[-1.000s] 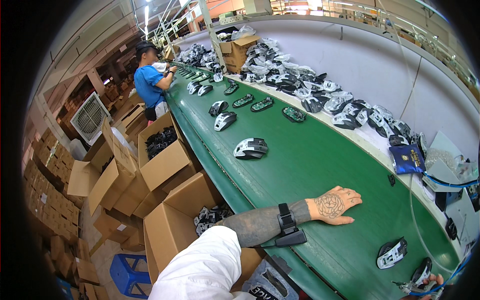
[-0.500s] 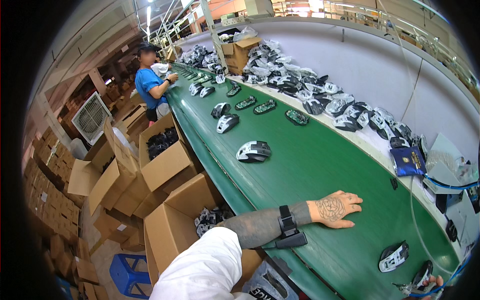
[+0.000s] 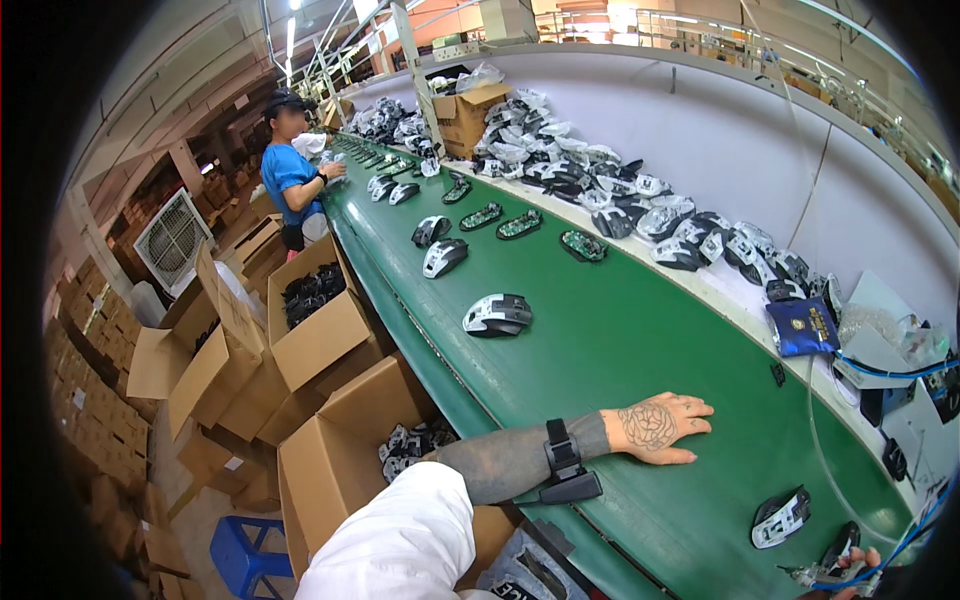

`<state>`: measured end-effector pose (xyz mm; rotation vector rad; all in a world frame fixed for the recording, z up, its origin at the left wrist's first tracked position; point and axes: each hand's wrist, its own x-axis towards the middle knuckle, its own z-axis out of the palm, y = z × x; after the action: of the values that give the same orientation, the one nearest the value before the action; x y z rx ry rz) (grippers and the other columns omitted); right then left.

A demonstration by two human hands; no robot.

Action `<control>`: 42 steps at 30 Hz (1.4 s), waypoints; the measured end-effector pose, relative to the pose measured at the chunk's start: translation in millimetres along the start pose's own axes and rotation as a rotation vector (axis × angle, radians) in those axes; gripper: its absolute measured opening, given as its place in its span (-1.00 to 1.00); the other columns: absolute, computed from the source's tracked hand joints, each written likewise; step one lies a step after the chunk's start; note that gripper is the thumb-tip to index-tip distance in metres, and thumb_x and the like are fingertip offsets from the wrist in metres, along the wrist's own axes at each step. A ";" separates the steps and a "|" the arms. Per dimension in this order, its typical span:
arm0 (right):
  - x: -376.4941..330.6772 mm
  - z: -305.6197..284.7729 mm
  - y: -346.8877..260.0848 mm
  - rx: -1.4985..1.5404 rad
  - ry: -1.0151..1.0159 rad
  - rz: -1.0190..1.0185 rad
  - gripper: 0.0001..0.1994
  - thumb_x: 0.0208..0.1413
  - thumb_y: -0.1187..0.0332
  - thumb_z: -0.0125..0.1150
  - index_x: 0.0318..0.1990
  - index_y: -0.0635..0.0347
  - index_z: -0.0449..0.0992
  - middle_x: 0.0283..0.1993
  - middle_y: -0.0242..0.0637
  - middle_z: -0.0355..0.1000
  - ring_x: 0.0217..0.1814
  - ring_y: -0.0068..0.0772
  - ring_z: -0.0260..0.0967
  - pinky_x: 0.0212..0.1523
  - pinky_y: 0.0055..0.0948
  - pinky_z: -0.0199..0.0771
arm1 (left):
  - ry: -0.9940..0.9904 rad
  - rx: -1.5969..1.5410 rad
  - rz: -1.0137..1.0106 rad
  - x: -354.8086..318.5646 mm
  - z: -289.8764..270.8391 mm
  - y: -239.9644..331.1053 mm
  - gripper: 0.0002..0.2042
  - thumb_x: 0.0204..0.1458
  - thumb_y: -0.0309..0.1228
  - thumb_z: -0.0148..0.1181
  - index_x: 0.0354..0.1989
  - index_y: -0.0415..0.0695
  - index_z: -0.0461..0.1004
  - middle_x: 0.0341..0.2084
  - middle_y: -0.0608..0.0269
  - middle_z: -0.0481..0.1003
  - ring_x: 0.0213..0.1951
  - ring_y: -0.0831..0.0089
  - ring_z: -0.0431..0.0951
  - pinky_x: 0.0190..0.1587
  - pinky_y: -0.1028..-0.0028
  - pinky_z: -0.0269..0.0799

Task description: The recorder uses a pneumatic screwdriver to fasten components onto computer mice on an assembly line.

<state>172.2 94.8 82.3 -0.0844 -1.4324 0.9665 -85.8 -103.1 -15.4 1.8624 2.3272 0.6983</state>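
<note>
My left hand, palm down with its fingers spread, rests on the green conveyor belt and holds nothing. My right hand is partly cut off at the lower right edge. Its fingers are curled beside a dark computer mouse shell and a small metal tool with a blue hose; exactly what they grip is hidden. A white and black mouse shell lies on the belt between my hands. Farther up sits another mouse shell, with several more shells and green circuit boards beyond it.
Bagged mouse shells are heaped along the ledge at the right, near a dark blue packet. Open cardboard boxes and a blue stool stand left of the belt. A person in blue stands at its far left side.
My view has shifted slightly, so the belt and its contents appear a little farther left. My left hand stays flat on the belt. The far person's hands have lowered slightly.
</note>
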 end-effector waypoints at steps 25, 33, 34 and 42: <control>2.7 -7.1 4.1 -0.003 0.018 0.022 -0.56 0.08 0.26 0.08 -0.01 0.37 0.12 -0.17 0.08 0.27 -0.41 -0.20 0.26 -0.46 -0.37 0.32 | 0.018 -0.009 0.083 6.4 7.9 -1.1 -0.54 0.04 -0.12 0.07 0.03 -0.18 0.31 0.14 -0.04 0.20 0.20 0.06 0.17 0.21 0.23 0.13; -5.6 -27.7 19.9 -0.056 0.020 0.235 -0.26 0.09 0.01 0.02 0.25 0.33 -0.09 0.04 -0.14 0.23 -0.10 -0.39 0.22 -0.03 -0.42 0.26 | -0.015 -0.028 0.053 3.5 2.7 0.5 -0.53 0.05 -0.11 0.06 0.04 -0.18 0.31 0.15 -0.02 0.18 0.21 0.07 0.15 0.21 0.23 0.12; -1.8 -12.5 11.5 -0.007 0.003 0.138 -0.41 0.08 0.13 0.05 0.11 0.35 0.02 -0.06 -0.03 0.25 -0.24 -0.29 0.24 -0.24 -0.39 0.29 | -0.023 -0.032 0.063 4.7 2.4 1.2 -0.53 0.04 -0.12 0.06 0.04 -0.18 0.31 0.15 -0.02 0.19 0.21 0.07 0.15 0.21 0.23 0.13; 4.9 1.9 4.3 -0.036 -0.002 0.005 -0.53 0.09 0.23 0.07 0.00 0.38 0.11 -0.19 0.05 0.27 -0.36 -0.21 0.27 -0.40 -0.36 0.33 | -0.019 -0.066 0.096 8.8 5.0 -2.7 -0.52 0.02 -0.13 0.08 0.04 -0.19 0.31 0.15 -0.01 0.19 0.20 0.09 0.16 0.18 0.22 0.16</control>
<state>167.6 99.6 84.0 -0.1136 -1.4519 0.9458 -88.8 -93.7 -19.0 1.9538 2.1883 0.7545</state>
